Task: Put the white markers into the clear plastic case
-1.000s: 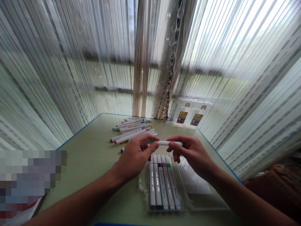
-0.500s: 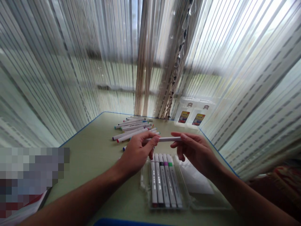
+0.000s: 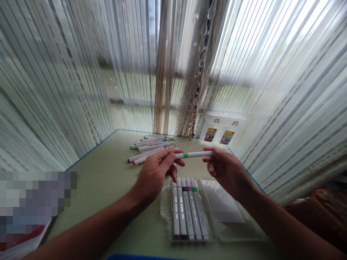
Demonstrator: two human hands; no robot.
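Observation:
Between my two hands a white marker with a green band lies almost level above the table. My left hand pinches its left end between thumb and fingers. At the other end, the fingers of my right hand are closed on it. Below my hands lies an open clear plastic case. Several white markers sit side by side in its left half, some with black, purple or green bands. The lid half on the right shows a white sheet inside.
Behind my left hand lies a loose pile of white markers with coloured ends. Two clear cases with yellow labels stand at the table's back right. Striped curtains hang around the blue-edged table. A blurred-out object is at the left.
The marker's green band now shows beside my left fingers, which covered that part before. My right hand has shifted slightly right and up along with the marker's end.

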